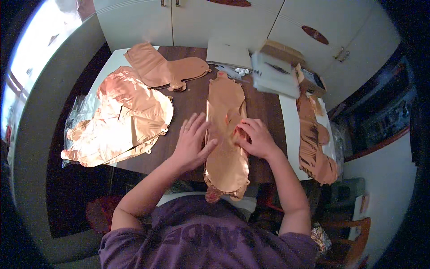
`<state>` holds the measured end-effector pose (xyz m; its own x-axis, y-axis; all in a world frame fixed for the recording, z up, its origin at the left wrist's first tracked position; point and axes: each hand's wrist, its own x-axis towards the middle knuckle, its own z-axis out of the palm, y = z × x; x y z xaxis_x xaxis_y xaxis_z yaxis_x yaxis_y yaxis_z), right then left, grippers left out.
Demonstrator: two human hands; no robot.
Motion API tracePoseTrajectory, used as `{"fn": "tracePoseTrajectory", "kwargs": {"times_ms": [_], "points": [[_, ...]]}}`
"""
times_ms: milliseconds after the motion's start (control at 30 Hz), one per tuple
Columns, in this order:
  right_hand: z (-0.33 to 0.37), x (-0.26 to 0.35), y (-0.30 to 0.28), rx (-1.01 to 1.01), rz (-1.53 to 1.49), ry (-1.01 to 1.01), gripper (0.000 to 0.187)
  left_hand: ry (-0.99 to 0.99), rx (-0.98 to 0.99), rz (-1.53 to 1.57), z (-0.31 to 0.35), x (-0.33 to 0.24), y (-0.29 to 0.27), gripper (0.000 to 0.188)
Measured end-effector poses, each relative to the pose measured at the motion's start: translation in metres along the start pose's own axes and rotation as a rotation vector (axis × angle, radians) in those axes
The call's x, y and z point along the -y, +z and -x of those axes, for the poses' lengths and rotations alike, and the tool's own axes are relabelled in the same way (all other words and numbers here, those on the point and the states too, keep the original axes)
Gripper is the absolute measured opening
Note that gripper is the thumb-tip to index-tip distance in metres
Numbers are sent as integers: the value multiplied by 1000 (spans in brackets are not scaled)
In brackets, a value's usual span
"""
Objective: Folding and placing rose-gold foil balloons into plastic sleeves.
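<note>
A long, flat copper-coloured foil balloon [226, 166] with small tabs along its rim lies lengthwise on the dark wooden table in front of me. Its near end reaches past the table's front edge, and a crease runs across its middle. My left hand [193, 139], fingers stretched out, rests along the balloon's left edge. At the right edge, the bent fingers and thumb of my right hand [255, 139] close on the foil near the crease. Reddish patches show on the foil by those fingertips; part of the grip is hidden.
A shiny pile of flat foil balloons [130, 116] covers the table's left side, with a folded one [168, 67] behind it. More copper foil [313, 143] lies at the right edge. White boxes [274, 74] and a small open carton [310, 80] stand at the back right, before cupboards [215, 22].
</note>
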<state>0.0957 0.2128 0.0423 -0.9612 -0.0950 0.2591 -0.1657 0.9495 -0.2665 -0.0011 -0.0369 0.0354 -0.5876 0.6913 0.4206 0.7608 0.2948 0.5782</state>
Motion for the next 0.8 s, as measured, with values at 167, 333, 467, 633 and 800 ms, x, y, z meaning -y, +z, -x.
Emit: {"fn": "tracePoseTrajectory", "kwargs": {"times_ms": [167,333,467,633,800], "points": [[-5,0,-2,9,-23,5,47,64,280,-381,1,7,35,81],[-4,-3,0,-40,-34,-34,44,112,272,-389,-3,2,36,81],[-7,-4,0,-73,-50,-49,37,115,285,-375,-3,7,38,83],[-44,-11,-3,-46,-139,-2,32,129,279,-413,0,8,39,85],[-86,2,33,-201,-56,-105,31,152,233,-416,-3,5,42,86]]}}
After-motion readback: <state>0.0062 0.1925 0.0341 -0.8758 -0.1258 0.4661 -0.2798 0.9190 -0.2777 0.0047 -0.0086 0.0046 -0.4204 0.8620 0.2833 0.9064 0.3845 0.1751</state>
